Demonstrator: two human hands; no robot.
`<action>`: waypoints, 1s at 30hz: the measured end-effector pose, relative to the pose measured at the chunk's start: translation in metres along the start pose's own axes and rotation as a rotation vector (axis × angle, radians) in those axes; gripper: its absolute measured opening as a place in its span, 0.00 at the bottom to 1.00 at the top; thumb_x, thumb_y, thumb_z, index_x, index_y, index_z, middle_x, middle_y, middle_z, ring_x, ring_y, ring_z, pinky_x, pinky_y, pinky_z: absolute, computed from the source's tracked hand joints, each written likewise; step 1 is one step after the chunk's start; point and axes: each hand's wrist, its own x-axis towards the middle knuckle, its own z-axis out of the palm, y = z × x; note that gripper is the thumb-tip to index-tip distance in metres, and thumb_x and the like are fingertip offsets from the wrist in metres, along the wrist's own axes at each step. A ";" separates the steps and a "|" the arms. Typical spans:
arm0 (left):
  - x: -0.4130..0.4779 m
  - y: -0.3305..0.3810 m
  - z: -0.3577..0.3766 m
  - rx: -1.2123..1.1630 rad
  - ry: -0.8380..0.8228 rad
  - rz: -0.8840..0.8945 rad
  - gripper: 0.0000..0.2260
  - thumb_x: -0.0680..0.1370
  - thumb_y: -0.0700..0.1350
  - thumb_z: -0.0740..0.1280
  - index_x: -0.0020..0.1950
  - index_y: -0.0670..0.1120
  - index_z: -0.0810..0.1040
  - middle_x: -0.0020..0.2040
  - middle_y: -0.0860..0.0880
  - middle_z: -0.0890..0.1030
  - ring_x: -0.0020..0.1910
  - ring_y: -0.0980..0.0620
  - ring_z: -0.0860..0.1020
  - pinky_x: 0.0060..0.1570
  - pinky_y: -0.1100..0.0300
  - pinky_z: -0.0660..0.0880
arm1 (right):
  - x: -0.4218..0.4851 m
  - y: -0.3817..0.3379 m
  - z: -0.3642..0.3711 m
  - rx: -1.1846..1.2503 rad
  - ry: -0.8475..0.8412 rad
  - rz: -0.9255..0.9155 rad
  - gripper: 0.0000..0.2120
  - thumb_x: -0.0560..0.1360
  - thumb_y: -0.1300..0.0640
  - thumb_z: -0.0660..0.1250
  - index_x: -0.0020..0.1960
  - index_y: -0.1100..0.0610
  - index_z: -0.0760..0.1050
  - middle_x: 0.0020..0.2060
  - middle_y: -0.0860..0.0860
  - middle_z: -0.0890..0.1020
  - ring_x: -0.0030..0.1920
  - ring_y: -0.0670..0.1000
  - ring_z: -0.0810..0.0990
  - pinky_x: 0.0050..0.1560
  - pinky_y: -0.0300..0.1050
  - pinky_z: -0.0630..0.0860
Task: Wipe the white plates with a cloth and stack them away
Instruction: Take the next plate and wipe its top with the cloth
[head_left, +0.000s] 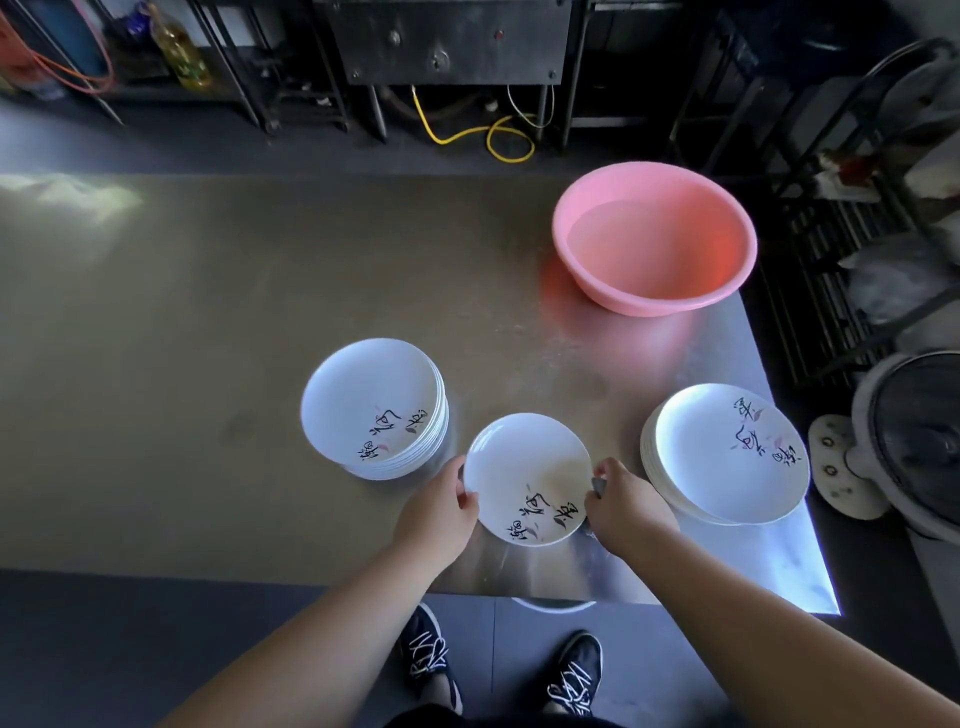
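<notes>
Left hand (439, 504) and right hand (626, 506) hold a white plate (527, 467) by opposite rims, fingers curled round it, at the steel tabletop's (208, 364) near edge. A left stack (374, 395) and right stack (727, 452) of plates flank it, a pink basin (654, 236) behind.

A bare metal table (260, 312) with a dull, brushed top carries everything; a pink basin (670, 305) stands at its far right corner, with what looks like water inside; a stack of white plates (374, 405) sits near the middle toward the front; a second stack (727, 457) sits at the right edge; between them, near the front edge, is a single plate (524, 467), and whether it rests on the top cannot be told.
</notes>
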 end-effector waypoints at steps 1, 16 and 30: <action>0.001 -0.001 0.000 0.011 0.003 0.005 0.18 0.80 0.48 0.66 0.69 0.62 0.72 0.41 0.59 0.78 0.42 0.60 0.78 0.43 0.57 0.76 | 0.000 0.000 -0.001 -0.047 0.002 -0.015 0.09 0.82 0.52 0.59 0.60 0.51 0.73 0.47 0.49 0.83 0.44 0.55 0.80 0.41 0.45 0.72; 0.010 -0.056 0.022 0.516 0.095 0.450 0.36 0.83 0.64 0.56 0.87 0.51 0.51 0.87 0.55 0.48 0.85 0.50 0.49 0.81 0.47 0.53 | -0.002 -0.020 0.055 -0.725 -0.030 -0.666 0.38 0.80 0.37 0.49 0.79 0.62 0.68 0.81 0.56 0.65 0.84 0.59 0.47 0.80 0.58 0.41; 0.016 -0.059 0.029 0.594 0.080 0.445 0.37 0.83 0.64 0.54 0.86 0.47 0.50 0.87 0.51 0.47 0.85 0.50 0.47 0.83 0.45 0.50 | 0.012 -0.043 0.057 -0.704 -0.152 -0.640 0.49 0.76 0.24 0.28 0.83 0.58 0.35 0.83 0.56 0.35 0.83 0.59 0.34 0.83 0.59 0.40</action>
